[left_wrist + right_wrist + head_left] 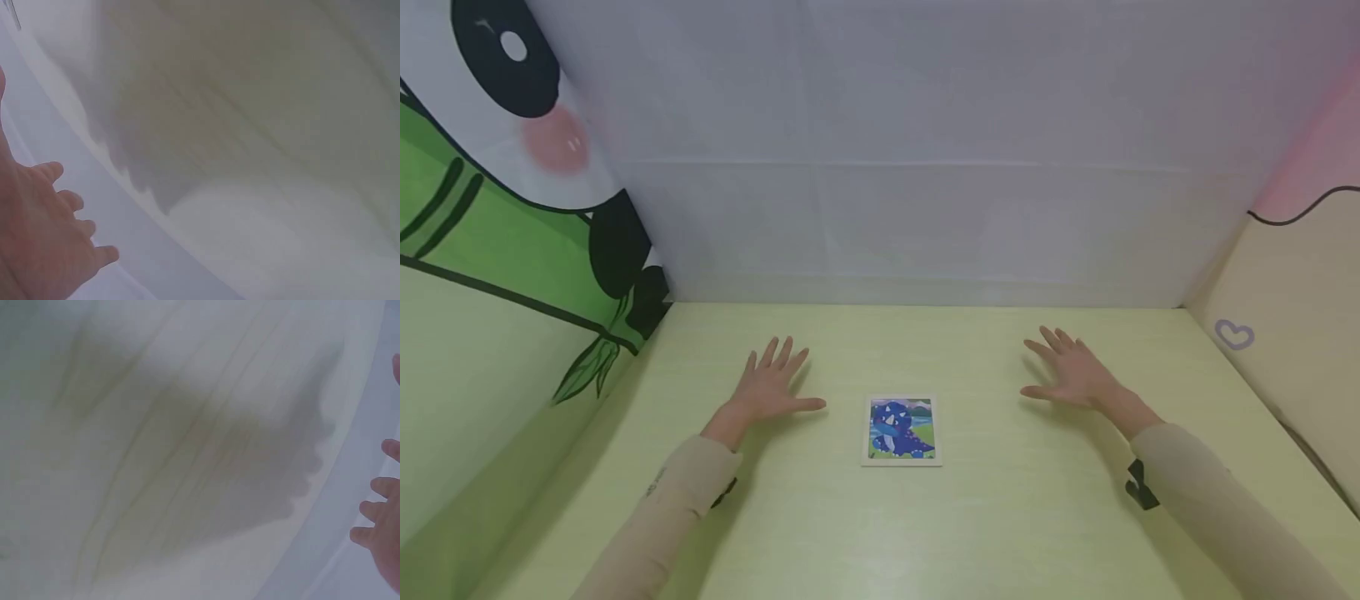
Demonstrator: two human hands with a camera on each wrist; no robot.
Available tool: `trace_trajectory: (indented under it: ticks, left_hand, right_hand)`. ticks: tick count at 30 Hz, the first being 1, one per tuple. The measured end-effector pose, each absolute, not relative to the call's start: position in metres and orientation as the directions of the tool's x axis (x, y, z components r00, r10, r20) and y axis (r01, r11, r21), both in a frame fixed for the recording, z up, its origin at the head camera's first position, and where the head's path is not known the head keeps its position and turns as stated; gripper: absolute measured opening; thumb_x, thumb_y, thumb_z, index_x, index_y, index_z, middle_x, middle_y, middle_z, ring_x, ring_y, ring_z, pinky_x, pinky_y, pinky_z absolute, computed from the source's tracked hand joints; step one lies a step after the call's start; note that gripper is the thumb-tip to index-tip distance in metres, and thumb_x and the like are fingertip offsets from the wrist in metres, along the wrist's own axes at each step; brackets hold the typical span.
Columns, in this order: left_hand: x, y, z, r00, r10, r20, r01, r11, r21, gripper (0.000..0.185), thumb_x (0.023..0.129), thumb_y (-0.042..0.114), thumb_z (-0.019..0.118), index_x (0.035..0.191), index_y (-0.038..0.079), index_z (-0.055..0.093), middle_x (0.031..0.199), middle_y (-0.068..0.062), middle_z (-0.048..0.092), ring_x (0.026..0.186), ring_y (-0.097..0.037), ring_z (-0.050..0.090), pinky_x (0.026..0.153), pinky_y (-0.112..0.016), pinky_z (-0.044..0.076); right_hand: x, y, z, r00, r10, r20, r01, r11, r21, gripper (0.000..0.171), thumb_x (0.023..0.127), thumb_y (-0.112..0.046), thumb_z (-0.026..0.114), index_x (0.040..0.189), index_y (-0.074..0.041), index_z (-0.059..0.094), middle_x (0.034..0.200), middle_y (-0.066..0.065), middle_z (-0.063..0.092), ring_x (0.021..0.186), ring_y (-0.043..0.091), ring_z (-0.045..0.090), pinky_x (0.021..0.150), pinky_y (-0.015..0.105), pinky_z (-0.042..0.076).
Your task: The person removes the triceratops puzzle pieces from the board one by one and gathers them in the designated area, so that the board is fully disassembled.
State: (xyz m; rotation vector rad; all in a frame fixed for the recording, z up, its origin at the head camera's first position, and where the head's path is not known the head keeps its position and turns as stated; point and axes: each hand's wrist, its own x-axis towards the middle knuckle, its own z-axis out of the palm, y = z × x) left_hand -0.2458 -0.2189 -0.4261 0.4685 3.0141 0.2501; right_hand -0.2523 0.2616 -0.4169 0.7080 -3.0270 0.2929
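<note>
A small square picture puzzle or card [901, 430] with a pale frame lies flat on the table, showing a blue cartoon dinosaur on grass by water. To its left, my left hand [772, 390] is held over the table with fingers spread and thumb pointing toward the picture. On the other side my right hand [1071, 372] is spread the same way, farther from the picture. Both hands hold nothing. In the wrist views, the left hand [47, 231] and the right hand [387, 519] show extended fingers, with hand shadows on the tabletop.
The pale wooden-look table [970, 533] ends at a whitish cloth wall [925, 225]. A printed panel with a cartoon face and green shapes [512, 200] stands on the left. A beige and pink panel [1292, 292] with a small heart borders the right.
</note>
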Motion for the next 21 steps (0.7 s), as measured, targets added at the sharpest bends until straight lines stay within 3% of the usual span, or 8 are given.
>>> trace_trajectory:
  ticks: [7, 21]
  left_hand:
    - [-0.241, -0.205, -0.426, -0.926, 0.367, -0.089, 0.339, 0.912, 0.232, 0.101, 0.073, 0.067, 0.056, 0.145, 0.007, 0.02, 0.15, -0.023, 0.011, 0.137, -0.043, 0.007, 0.108, -0.061, 0.012]
    - [-0.218, -0.166, -0.423, -0.862, 0.468, -0.197, 0.384, 0.854, 0.352, 0.099, 0.07, 0.065, 0.062, 0.144, 0.011, 0.026, 0.152, -0.013, 0.015, 0.138, -0.031, 0.018, 0.109, -0.05, 0.026]
  right_hand:
    - [-0.255, 0.249, -0.422, -0.9, -0.433, 0.054, -0.426, 0.843, -0.33, 0.085, 0.075, -0.053, 0.065, 0.14, -0.008, 0.034, 0.145, 0.023, 0.026, 0.132, 0.043, 0.024, 0.103, 0.06, 0.026]
    - [-0.255, 0.212, -0.424, -0.86, -0.502, 0.09, -0.487, 0.757, -0.437, 0.067, 0.075, -0.04, 0.071, 0.126, -0.002, 0.052, 0.127, 0.017, 0.053, 0.121, 0.037, 0.043, 0.101, 0.053, 0.034]
